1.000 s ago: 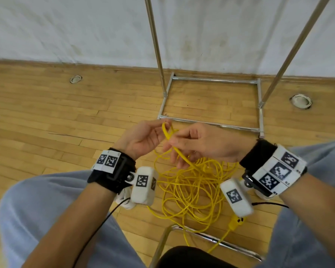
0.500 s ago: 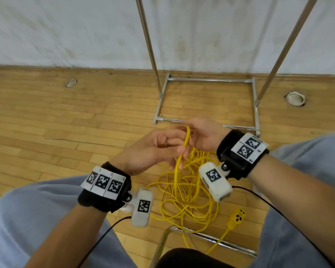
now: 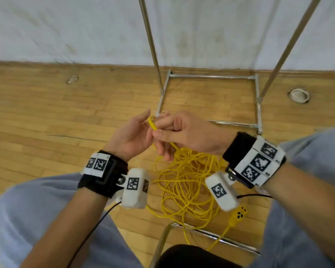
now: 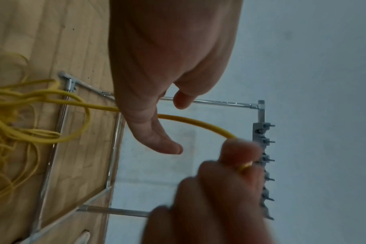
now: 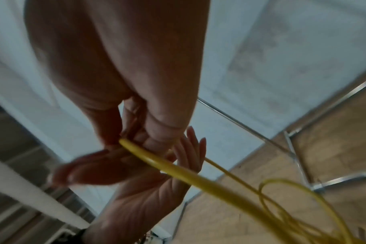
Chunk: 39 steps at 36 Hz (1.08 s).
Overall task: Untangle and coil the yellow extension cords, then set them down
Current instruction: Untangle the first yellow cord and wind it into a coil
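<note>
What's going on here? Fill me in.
A seated person is sorting out a yellow extension cord. The right hand pinches a strand of it in its fingers, raised above the floor. The left hand is beside it with fingers straight, the strand running past its palm. Most of the cord lies in a loose tangle on the wooden floor between the knees, its yellow socket end near the chair frame. No coil is formed yet.

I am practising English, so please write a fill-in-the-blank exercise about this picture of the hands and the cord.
1. The cord lying tangled on the floor is ____ in colour.
2. The ____ hand pinches the cord.
3. The left hand has its fingers ____.
4. The floor is made of ____.

Missing words: yellow; right; straight; wood
</note>
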Each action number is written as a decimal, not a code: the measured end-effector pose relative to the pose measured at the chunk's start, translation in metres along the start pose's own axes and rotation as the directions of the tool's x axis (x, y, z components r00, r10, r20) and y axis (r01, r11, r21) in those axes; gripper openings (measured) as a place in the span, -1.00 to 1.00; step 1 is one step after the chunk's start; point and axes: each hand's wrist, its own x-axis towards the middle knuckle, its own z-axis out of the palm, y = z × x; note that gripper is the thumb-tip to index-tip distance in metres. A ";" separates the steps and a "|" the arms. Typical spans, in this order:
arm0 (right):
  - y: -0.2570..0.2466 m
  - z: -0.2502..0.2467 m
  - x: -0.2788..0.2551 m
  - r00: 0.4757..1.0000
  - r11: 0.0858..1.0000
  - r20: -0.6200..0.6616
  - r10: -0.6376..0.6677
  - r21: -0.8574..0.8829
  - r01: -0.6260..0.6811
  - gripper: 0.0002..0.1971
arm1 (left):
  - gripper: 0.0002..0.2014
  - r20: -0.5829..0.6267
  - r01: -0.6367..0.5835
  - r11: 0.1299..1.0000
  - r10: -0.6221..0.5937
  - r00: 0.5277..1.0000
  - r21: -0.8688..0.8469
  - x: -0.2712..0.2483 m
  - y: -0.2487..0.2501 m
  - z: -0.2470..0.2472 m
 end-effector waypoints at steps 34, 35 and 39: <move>0.019 -0.030 0.001 0.806 0.696 -0.298 0.512 0.693 -0.186 -0.67 | -0.79 0.266 -0.379 0.467 0.290 0.919 0.799 -0.026 -0.018 0.015; 0.020 -0.028 0.001 0.803 0.698 -0.303 0.513 0.692 -0.185 -0.69 | -0.79 0.255 -0.367 0.469 0.287 0.923 0.803 -0.024 -0.019 0.014; 0.025 -0.024 0.001 0.771 0.644 -0.318 0.552 0.750 -0.151 -0.75 | -0.78 0.324 -0.387 0.411 0.216 0.921 0.825 -0.022 -0.025 0.015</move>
